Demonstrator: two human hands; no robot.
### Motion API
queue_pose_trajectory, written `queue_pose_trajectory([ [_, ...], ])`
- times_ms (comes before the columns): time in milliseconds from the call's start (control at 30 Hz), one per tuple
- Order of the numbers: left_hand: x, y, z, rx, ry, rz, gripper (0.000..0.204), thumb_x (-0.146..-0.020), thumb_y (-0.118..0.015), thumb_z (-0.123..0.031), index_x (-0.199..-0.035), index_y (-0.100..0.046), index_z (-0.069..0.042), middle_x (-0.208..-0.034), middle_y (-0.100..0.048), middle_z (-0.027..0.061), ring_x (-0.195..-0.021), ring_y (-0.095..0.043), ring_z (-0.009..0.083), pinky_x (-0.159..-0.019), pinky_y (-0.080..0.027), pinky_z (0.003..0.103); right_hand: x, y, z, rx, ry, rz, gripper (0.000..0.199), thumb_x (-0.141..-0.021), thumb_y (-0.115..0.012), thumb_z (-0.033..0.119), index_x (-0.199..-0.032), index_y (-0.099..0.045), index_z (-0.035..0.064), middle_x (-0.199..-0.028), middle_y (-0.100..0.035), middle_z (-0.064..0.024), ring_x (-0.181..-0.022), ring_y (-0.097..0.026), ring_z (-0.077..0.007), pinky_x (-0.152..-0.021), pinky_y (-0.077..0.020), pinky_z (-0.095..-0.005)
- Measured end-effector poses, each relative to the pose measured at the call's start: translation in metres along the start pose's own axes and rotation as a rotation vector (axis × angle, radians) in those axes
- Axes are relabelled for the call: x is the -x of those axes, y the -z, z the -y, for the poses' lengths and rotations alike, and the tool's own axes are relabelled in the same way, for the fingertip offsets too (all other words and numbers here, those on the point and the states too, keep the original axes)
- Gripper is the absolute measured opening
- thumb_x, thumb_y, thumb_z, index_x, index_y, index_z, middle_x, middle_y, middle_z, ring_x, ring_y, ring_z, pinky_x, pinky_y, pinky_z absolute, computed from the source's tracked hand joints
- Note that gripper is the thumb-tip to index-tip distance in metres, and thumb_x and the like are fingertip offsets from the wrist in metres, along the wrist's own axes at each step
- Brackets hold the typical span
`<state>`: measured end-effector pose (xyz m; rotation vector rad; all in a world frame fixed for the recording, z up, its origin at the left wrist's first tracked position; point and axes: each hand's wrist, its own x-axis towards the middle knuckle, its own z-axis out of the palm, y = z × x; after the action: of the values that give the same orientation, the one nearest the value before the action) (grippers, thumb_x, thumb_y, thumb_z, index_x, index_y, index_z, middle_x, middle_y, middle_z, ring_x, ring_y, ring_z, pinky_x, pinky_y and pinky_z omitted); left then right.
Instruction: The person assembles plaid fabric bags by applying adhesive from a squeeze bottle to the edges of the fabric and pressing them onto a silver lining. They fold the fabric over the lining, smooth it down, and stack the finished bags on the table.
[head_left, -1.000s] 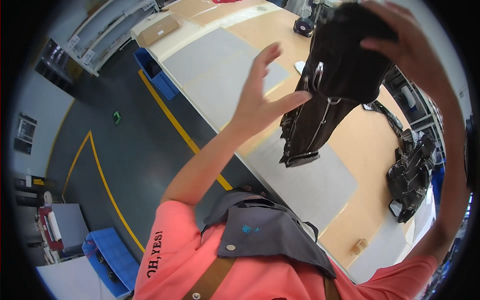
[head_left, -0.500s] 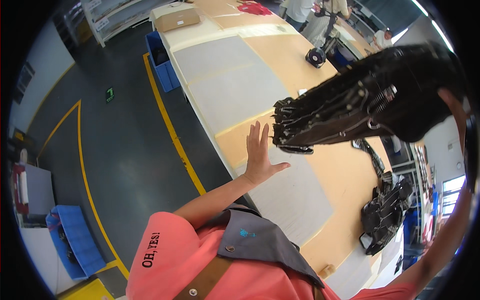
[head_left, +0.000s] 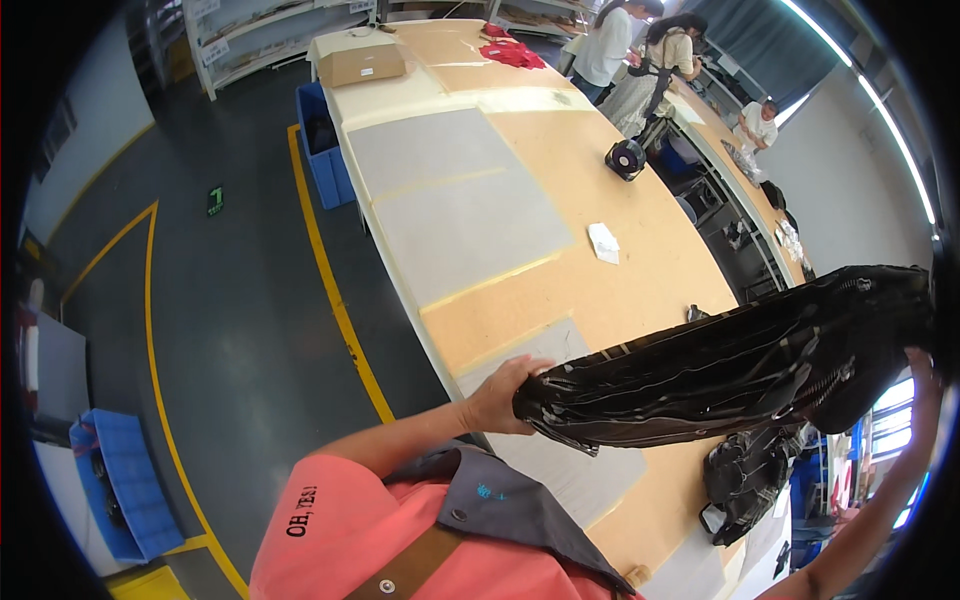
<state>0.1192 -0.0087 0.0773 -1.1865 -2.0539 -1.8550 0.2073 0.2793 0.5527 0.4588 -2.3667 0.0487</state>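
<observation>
Two hands carry one black bag (head_left: 730,370) in the head view, stretched sideways in the air above the near end of the long worktable (head_left: 560,160). I judge it soft and floppy rather than stiff: the body folds into long creases and would sag wherever it is not supported, so each end wants its own grip. It looks fairly light, with zips and straps that could snag or swing. My left hand (head_left: 497,395) is curled round the bag's near end, fingers wrapped over the top edge and closed on it. My right hand (head_left: 918,372) is at the far end, close to the picture's rim; it reaches up to the bag and seems to hold it, but how far the fingers are closed I cannot tell. Below the bag, another dark bag (head_left: 745,480) lies on the table. Farther along sit a small white paper (head_left: 603,242), a round black object (head_left: 626,158) and a cardboard box (head_left: 361,64).
</observation>
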Motion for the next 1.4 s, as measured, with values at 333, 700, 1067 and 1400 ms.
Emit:
queue_pose_trajectory([
  [333,0.016,0.071,0.036,0.67,0.62,-0.018,0.029,-0.071,-0.076,-0.004,-0.098,-0.064,-0.006,-0.118,-0.061,0.0056,-0.12,-0.051,0.0187,-0.099,-0.041,0.032,-0.017,-0.131,-0.091,-0.288,-0.56,0.269,0.05,-0.089,-0.066,0.017,-0.131,-0.05,-0.0053,-0.116,-0.062,-0.0119,-0.108,-0.057,-0.018,-0.097,-0.041,-0.029],
  [700,0.002,0.23,0.148,0.831,1.183,-0.666,0.026,-0.081,-0.066,-0.014,-0.103,-0.061,-0.001,-0.094,-0.065,0.0076,-0.085,-0.063,0.0154,-0.078,-0.052,0.028,-0.042,-0.52,-0.103,-0.755,-0.74,0.536,0.035,-0.088,-0.068,0.017,-0.114,-0.059,-0.0053,-0.101,-0.065,-0.0077,-0.094,-0.059,-0.0125,-0.086,-0.0455,-0.0264],
  [1067,-0.099,0.401,0.282,0.506,1.166,-0.683,0.031,-0.082,-0.068,-0.018,-0.103,-0.062,0.005,-0.096,-0.065,0.0094,-0.086,-0.063,0.0161,-0.078,-0.05,0.028,-0.109,-0.798,-0.096,-0.928,-0.926,0.575,0.04,-0.085,-0.071,0.025,-0.114,-0.061,-0.0018,-0.096,-0.067,-0.0092,-0.087,-0.062,-0.0163,-0.079,-0.0502,-0.0304],
  [1400,-0.126,0.459,0.366,0.372,1.214,-0.617,0.035,-0.079,-0.07,-0.022,-0.101,-0.063,0.004,-0.09,-0.067,0.0086,-0.081,-0.064,0.017,-0.078,-0.05,0.028,-0.154,-0.908,-0.105,-0.91,-0.918,0.669,0.042,-0.087,-0.069,0.024,-0.12,-0.059,-0.0006,-0.107,-0.066,-0.0124,-0.101,-0.061,-0.0204,-0.089,-0.0464,-0.0318],
])
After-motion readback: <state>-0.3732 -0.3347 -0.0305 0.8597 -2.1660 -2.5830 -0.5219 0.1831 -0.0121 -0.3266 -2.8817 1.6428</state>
